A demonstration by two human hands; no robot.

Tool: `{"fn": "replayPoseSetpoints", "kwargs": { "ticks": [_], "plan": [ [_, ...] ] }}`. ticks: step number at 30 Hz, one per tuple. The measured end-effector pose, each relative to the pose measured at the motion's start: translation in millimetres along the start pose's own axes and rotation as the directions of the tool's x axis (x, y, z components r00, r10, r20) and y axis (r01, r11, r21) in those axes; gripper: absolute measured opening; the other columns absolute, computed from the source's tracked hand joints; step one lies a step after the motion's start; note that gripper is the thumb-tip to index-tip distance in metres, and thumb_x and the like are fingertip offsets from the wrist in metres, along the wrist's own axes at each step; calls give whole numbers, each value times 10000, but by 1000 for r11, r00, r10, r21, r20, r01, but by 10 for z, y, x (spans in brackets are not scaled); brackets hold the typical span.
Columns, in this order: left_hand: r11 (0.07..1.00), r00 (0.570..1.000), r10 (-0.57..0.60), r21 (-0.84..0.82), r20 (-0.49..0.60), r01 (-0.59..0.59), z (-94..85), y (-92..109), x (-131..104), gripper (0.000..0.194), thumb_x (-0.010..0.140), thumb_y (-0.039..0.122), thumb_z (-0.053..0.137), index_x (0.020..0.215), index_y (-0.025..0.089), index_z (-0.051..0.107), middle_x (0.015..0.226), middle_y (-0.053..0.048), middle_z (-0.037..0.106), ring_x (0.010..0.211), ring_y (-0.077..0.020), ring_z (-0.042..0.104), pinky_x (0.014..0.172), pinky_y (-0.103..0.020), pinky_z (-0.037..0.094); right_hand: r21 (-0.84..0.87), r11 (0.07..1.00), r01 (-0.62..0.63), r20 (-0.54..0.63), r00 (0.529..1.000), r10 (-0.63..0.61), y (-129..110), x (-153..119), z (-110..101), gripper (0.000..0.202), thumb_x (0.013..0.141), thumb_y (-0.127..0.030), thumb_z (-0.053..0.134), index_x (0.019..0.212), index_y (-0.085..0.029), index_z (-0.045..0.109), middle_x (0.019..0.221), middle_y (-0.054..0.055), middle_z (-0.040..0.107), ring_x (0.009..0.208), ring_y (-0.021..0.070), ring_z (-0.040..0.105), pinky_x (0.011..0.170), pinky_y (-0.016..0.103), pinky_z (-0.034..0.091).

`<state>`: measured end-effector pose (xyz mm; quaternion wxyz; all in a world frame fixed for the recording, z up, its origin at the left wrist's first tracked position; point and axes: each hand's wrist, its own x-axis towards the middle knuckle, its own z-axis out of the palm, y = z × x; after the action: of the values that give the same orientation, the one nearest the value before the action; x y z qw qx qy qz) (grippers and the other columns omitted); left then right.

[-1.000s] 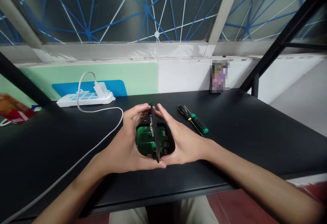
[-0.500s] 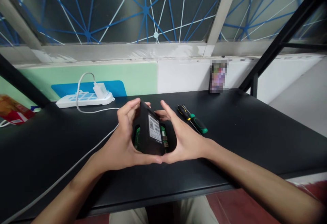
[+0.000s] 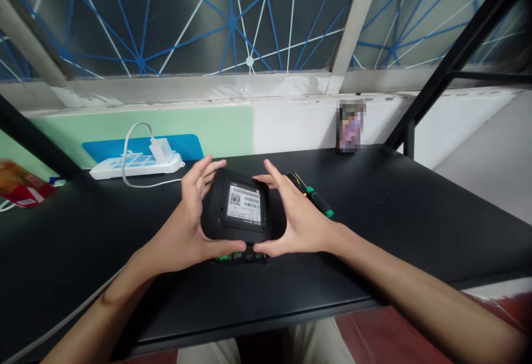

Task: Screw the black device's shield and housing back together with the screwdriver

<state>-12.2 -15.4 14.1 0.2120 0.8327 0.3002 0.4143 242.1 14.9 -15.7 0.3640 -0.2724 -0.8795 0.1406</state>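
Observation:
A black plastic device cover (image 3: 216, 214) with a white printed label lies label-up between my hands, over the middle of the desk. My left hand (image 3: 189, 225) grips its left side, thumb along the near edge and fingers at the far left corner. On the other side, my right hand (image 3: 305, 217) curves around the cover, its thumb at the near edge and fingers by the far right corner. Below the thumbs peeks a strip of a green circuit board (image 3: 224, 257) with connectors. The cover and hands hide most of that board.
Two screwdrivers lie right of my hands: a green-and-black one (image 3: 320, 202) and a yellow-and-black one (image 3: 296, 182), partly covered. A white power strip (image 3: 124, 169) with a plugged-in charger (image 3: 161, 150) stands back left. Its cable crosses the desk. A blurred phone-like object (image 3: 349, 127) leans on the wall.
The cover has turned from steeply tilted on edge to nearly flat, its label now facing up. The board, seen at both sides before, shows only at the near edge.

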Motion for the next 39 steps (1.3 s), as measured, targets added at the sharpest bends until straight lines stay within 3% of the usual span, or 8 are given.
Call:
{"fn": "replayPoseSetpoints", "kwargs": {
  "ticks": [11, 20, 25, 39],
  "plan": [
    [990, 988, -116, 86, 100, 108, -103, -127, -132, 1191, 716, 375, 889, 1575, 317, 65, 1625, -178, 195, 1483, -401, 280, 1195, -653, 263, -96, 995, 32, 31, 999, -29, -52, 34, -16, 1377, 626, -662, 788, 1601, -196, -66, 1451, 213, 489, 1296, 390, 470, 1054, 628, 425],
    [983, 970, -155, 127, 188, 132, -154, -86, -135, 1168, 704, 426, 884, 1585, 330, 122, 1604, -166, 277, 1452, -432, 339, 1174, -666, 301, -120, 991, 66, 93, 994, -55, -98, 30, -26, 1359, 636, -674, 776, 1600, -193, -52, 1457, 224, 473, 1295, 394, 455, 1032, 617, 442],
    [983, 969, -158, 127, 190, 135, -149, -89, -149, 1171, 662, 427, 901, 1566, 327, 163, 1540, -167, 354, 1391, -444, 416, 1152, -676, 337, -122, 989, 83, 117, 991, -69, -104, 30, -30, 1342, 646, -668, 771, 1599, -187, -43, 1483, 230, 447, 1303, 394, 444, 1026, 609, 452],
    [974, 973, -126, 209, 194, 85, -157, -31, -158, 1103, 684, 433, 882, 1542, 339, 194, 1517, -143, 341, 1392, -435, 383, 1153, -666, 346, -106, 991, 79, 135, 989, -64, -100, 27, -28, 1317, 662, -697, 747, 1603, -203, -30, 1518, 224, 420, 1319, 400, 443, 1023, 616, 448]
  ]
}}
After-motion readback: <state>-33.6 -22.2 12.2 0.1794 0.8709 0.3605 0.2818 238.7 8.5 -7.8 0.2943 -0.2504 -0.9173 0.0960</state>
